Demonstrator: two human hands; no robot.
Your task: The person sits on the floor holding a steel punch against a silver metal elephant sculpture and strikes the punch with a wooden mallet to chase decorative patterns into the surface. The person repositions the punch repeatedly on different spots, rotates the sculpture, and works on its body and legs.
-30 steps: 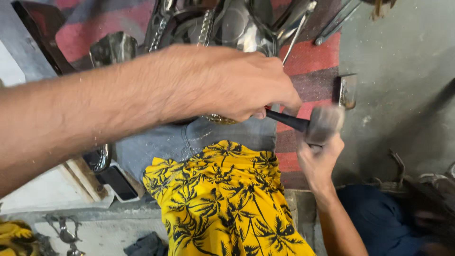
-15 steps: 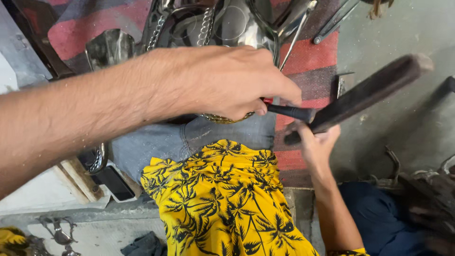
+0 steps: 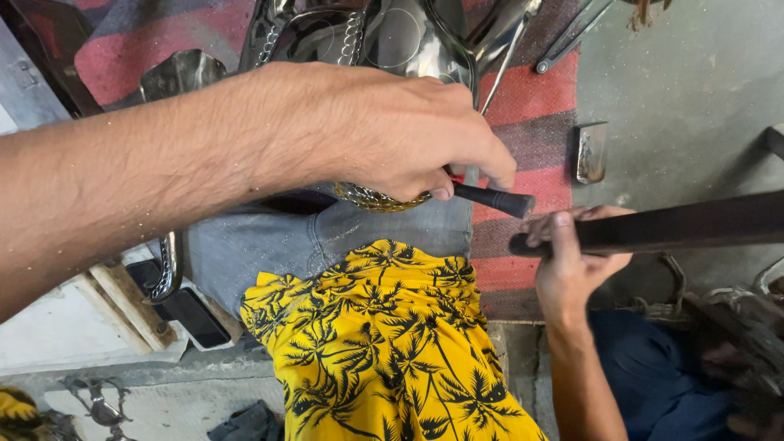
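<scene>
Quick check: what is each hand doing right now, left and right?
Left hand: closed around a black-handled tool, over a brass-coloured patterned piece.
Right hand: closed on a long dark bar.

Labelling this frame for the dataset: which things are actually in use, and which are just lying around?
In use:
left hand gripping a black-handled tool
brass-coloured patterned piece under that hand
right hand holding a dark wooden bar

Lying about:
tongs on the striped mat
small metal block
phone
</scene>
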